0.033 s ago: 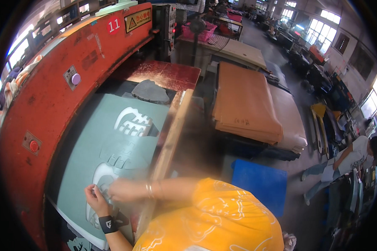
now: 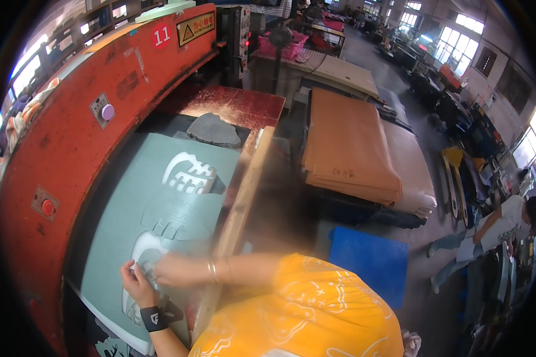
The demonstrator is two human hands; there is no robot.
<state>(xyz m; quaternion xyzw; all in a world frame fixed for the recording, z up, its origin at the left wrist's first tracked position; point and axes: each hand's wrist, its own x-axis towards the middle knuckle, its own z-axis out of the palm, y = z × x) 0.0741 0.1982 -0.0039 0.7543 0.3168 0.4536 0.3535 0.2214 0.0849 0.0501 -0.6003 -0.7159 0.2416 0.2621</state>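
Note:
A grey-green sheet (image 2: 110, 196) lies on the press bed, with shoe-part shapes cut through it. White shows through the far cutout (image 2: 190, 174); nearer is a cut outline (image 2: 164, 223) with slots. Over the nearest cutout (image 2: 149, 241) my two hands are close together. My left hand (image 2: 139, 287), with a black wristband (image 2: 154, 319), is closed, its thumb and fingertips bent in a pinch. My right hand (image 2: 174, 269), with bracelets at the wrist, reaches in from the right and looks closed, though blurred. What either hand pinches is too small or hidden to name.
The red-orange press beam (image 2: 71, 125) stands along the left, with a red button (image 2: 47, 207). A wooden rail (image 2: 244, 202) edges the bed. Dark scrap (image 2: 214, 131) lies at its far end. Brown sheets (image 2: 348, 143) are stacked rightward, near a blue panel (image 2: 369, 262). A person (image 2: 500, 223) stands far right.

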